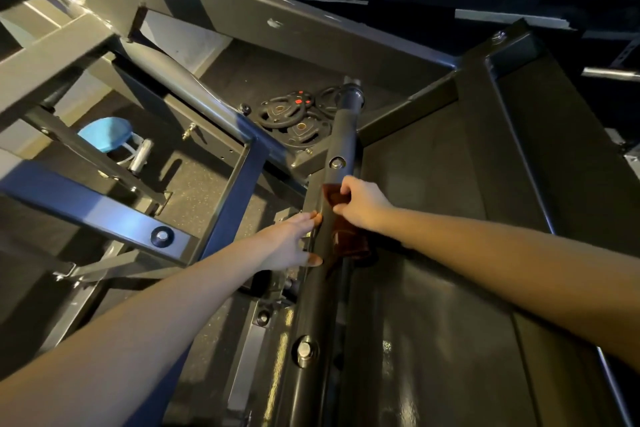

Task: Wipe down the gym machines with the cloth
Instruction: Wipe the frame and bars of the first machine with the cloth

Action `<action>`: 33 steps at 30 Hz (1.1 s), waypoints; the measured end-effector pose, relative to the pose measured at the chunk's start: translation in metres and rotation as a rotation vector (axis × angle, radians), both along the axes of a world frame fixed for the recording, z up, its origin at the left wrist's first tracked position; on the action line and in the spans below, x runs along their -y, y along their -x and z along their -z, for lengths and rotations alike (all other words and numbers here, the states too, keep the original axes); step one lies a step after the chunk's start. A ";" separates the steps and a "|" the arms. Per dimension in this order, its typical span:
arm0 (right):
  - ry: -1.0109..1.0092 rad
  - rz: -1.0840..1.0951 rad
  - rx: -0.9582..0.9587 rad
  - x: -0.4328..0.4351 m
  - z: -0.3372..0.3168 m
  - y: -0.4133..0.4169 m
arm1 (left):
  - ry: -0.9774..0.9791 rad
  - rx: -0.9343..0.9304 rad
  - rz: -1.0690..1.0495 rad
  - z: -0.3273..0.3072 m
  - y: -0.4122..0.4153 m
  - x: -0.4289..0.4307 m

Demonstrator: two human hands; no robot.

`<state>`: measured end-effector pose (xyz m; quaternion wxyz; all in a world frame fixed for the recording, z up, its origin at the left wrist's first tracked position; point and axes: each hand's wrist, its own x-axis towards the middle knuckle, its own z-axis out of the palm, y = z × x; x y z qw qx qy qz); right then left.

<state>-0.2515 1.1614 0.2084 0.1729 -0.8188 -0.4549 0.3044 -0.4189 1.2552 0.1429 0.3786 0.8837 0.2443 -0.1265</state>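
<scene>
Right hand (363,206) curled over the cloth (350,242), pinning it on the bar (343,135). The cloth is dark red and bunched under the fingers, with a slack tail hanging on the bar's right side.

Left hand (291,243) flat, fingers straight and spread. Its tips and thumb touch the bar's left side, holding nothing.

Risks, judged:
- The tail may snag on the bolt head (336,162) just up the bar from the right hand, if the stroke runs that way.
- With the cloth bunched, probably only the bar's top gets wiped.
- Left fingertips sit at the gap beside the bar: pinch hazard if the bar shifts.

Weight plates (287,114) lie on the floor past the bar's far end.
</scene>
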 end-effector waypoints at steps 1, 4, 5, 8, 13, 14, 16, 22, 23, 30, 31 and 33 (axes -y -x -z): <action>-0.018 0.018 0.018 -0.004 -0.001 -0.004 | -0.011 -0.012 0.000 0.000 0.000 -0.001; -0.017 -0.025 0.033 0.000 0.000 -0.001 | -0.024 -0.027 -0.004 0.000 -0.001 -0.001; -0.007 -0.058 0.023 0.005 0.001 0.004 | -0.020 -0.018 -0.003 -0.001 -0.002 -0.001; -0.002 -0.120 -0.011 0.019 0.010 0.017 | -0.021 0.009 0.002 -0.003 -0.003 0.002; -0.049 -0.006 -0.011 -0.002 0.008 -0.001 | -0.009 -0.026 -0.012 0.000 0.000 0.000; -0.054 0.035 -0.010 -0.006 0.006 -0.005 | -0.013 -0.035 -0.015 -0.001 0.000 0.001; -0.043 0.078 -0.023 -0.009 0.007 -0.010 | -0.029 -0.043 -0.017 -0.005 0.000 0.004; 0.027 0.009 -0.102 0.016 0.014 0.010 | 0.007 -0.025 -0.049 -0.004 0.001 0.005; 0.014 0.028 -0.100 0.011 0.013 0.007 | 0.002 -0.020 -0.046 -0.006 0.001 0.006; -0.058 0.046 0.027 -0.009 0.008 -0.006 | -0.029 0.000 -0.027 -0.019 -0.002 0.010; -0.047 0.009 0.014 -0.002 0.010 0.000 | -0.013 0.000 -0.030 -0.019 -0.002 0.010; -0.042 -0.048 -0.012 0.007 0.014 0.009 | -0.014 -0.003 -0.026 -0.021 -0.003 0.012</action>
